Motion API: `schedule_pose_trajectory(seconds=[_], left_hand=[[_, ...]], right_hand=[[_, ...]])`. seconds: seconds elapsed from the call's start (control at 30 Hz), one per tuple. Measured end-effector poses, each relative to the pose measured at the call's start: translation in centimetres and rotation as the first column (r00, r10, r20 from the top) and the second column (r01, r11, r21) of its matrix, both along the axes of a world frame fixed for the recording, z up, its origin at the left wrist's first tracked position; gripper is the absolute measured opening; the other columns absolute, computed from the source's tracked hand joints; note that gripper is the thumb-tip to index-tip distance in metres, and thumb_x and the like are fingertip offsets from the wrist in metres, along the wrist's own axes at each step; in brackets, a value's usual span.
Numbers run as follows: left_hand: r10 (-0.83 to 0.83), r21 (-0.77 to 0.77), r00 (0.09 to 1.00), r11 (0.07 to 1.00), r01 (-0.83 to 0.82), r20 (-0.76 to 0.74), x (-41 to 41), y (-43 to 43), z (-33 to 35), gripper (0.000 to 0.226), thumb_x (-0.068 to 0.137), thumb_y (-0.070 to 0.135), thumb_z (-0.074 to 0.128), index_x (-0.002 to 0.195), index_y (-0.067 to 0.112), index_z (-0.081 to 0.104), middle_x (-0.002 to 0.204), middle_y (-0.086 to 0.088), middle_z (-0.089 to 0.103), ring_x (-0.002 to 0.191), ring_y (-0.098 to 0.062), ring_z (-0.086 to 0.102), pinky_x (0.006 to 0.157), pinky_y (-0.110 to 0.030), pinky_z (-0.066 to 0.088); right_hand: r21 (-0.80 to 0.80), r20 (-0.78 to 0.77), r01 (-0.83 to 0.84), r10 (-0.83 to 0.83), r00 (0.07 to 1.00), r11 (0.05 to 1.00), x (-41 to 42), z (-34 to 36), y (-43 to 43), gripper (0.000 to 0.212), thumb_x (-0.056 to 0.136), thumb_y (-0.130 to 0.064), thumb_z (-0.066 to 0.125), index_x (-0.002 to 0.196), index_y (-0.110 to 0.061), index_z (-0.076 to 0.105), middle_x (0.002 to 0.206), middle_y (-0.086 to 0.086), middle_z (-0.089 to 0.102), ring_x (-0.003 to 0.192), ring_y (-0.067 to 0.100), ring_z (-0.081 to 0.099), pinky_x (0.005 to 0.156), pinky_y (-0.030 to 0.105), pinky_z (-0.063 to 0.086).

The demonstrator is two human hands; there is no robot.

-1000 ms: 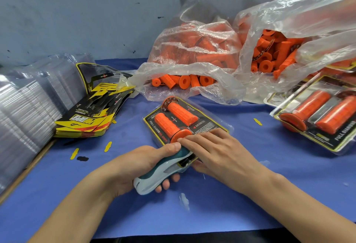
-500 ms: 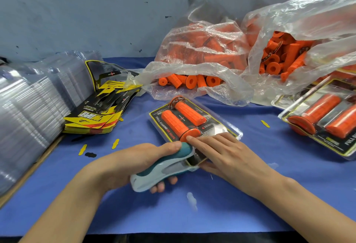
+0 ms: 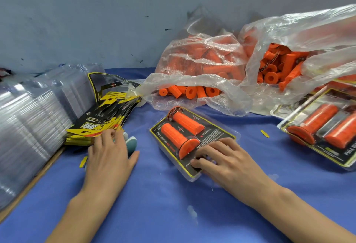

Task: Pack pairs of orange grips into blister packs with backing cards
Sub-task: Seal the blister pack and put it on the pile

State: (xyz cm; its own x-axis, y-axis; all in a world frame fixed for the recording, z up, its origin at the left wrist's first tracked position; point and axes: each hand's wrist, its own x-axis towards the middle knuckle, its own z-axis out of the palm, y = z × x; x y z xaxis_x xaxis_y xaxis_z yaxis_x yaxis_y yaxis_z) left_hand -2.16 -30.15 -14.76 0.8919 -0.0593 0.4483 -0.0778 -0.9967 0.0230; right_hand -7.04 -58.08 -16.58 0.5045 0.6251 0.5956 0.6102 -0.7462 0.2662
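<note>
A clear blister pack (image 3: 215,136) holding two orange grips (image 3: 179,136) on a black and yellow backing card lies in the middle of the blue table. My right hand (image 3: 227,160) presses on its near end with its fingers laid flat. My left hand (image 3: 109,154) is blurred at the left, beside the stack of backing cards (image 3: 104,119). It lies over a teal and white stapler (image 3: 132,142), fingers stretched toward the cards and thumb spread out to the right. Most of the stapler is hidden under the palm.
Two clear plastic bags (image 3: 202,59) of loose orange grips (image 3: 192,91) stand at the back. Finished packs (image 3: 323,133) lie at the right edge. Stacked empty blister shells (image 3: 32,119) fill the left side. Small yellow scraps (image 3: 264,133) dot the blue cloth (image 3: 163,204).
My left hand has swung left with the stapler, away from the pack's near end to the backing cards. My right hand has stayed on the pack.
</note>
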Motion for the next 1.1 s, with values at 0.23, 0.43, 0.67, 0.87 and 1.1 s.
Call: schedule_pose_trajectory(seconds=[0.23, 0.43, 0.67, 0.87, 1.1], left_hand=[[-0.488, -0.173, 0.869, 0.852, 0.494, 0.081, -0.4, -4.3, 0.4, 0.037, 0.081, 0.027, 0.074, 0.116, 0.019, 0.065, 0.112, 0.001, 0.066, 0.106, -0.027, 0.062, 0.091, -0.031, 0.042], [-0.375, -0.651, 0.872, 0.583, 0.486, 0.315, -0.3, -5.8, 2.4, 0.012, 0.098, 0.031, 0.057, 0.086, 0.033, 0.055, 0.085, 0.022, 0.063, 0.075, -0.002, 0.056, 0.061, -0.014, 0.039], [-0.220, -0.955, 0.952, 0.160, 0.250, 0.212, 0.3, -6.9, 2.1, 0.038, 0.094, 0.054, 0.040, 0.091, 0.023, 0.061, 0.077, 0.016, 0.068, 0.068, 0.005, 0.058, 0.064, -0.016, 0.045], [-0.263, -0.997, 0.963, 0.016, 0.070, 0.064, 0.3, -7.9, 0.6, 0.037, 0.102, 0.051, 0.039, 0.083, 0.044, 0.070, 0.084, 0.011, 0.075, 0.081, -0.002, 0.070, 0.079, -0.037, 0.051], [-0.386, -0.981, 0.921, -0.159, -0.113, -0.043, 0.5, -7.9, 1.2, 0.050, 0.097, 0.061, 0.040, 0.087, 0.029, 0.078, 0.093, -0.008, 0.077, 0.089, -0.024, 0.074, 0.081, -0.041, 0.056]], right_hand=[[0.206, 0.189, -0.055, 0.016, 0.982, 0.977, -0.1, 4.0, 1.3, 0.020, 0.093, -0.008, 0.064, 0.103, -0.023, 0.072, 0.106, -0.007, 0.068, 0.092, 0.020, 0.063, 0.090, 0.036, 0.043], [0.711, 0.166, -0.019, -0.141, 0.976, 0.703, 0.7, 10.3, 1.0, 0.062, 0.097, -0.043, 0.058, 0.147, -0.016, 0.031, 0.148, 0.003, 0.035, 0.140, 0.017, 0.034, 0.114, 0.046, 0.030], [0.814, -0.580, 0.506, 0.420, 0.698, 0.285, 1.7, 6.0, 3.1, 0.048, 0.093, -0.065, 0.035, 0.099, -0.024, 0.059, 0.090, -0.005, 0.065, 0.088, 0.021, 0.063, 0.085, 0.051, 0.050], [0.830, -0.544, 0.525, 0.480, 0.688, 0.189, 1.7, 3.7, 3.7, 0.052, 0.098, -0.055, 0.034, 0.093, -0.016, 0.068, 0.080, -0.004, 0.068, 0.077, 0.008, 0.062, 0.073, 0.035, 0.053], [0.826, -0.510, 0.550, 0.582, 0.633, 0.125, 1.6, 3.6, 3.4, 0.055, 0.095, -0.059, 0.032, 0.064, -0.036, 0.071, 0.054, -0.005, 0.063, 0.054, 0.008, 0.065, 0.053, 0.015, 0.049]])
